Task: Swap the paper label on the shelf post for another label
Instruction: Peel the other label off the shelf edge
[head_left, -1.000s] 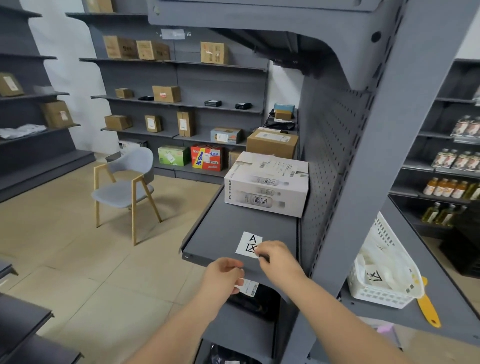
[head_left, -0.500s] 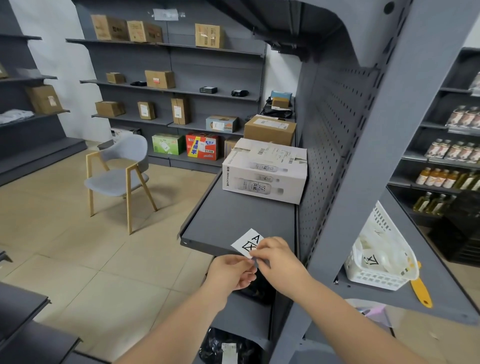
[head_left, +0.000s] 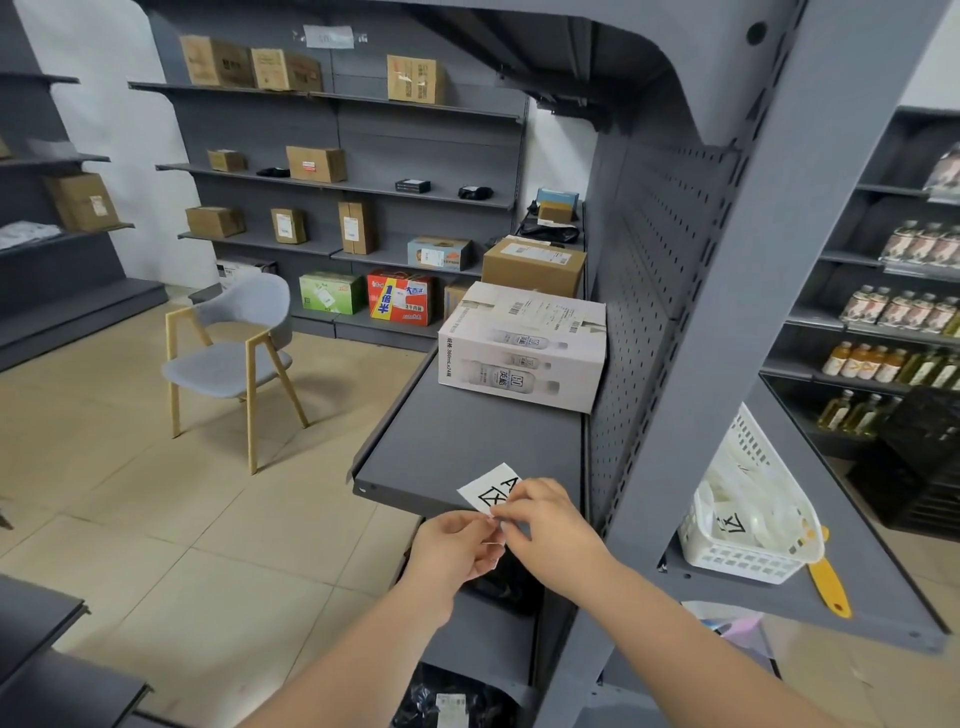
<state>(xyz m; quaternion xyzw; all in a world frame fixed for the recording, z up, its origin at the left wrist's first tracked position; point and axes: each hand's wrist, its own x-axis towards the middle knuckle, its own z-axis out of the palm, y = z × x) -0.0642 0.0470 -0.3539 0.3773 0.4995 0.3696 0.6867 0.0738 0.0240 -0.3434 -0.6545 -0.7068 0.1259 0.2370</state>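
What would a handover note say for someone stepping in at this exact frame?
Left hand: fingertips pinched at the lower edge of the label, seemingly picking at its backing or tape.
Right hand: pinching the same label from the right.
Label: off the post, held over the front edge of the shelf. Other labels lie in the basket on the right.
Done: a label is in hand.
Left: stick it onto the post. No label is visible there now.
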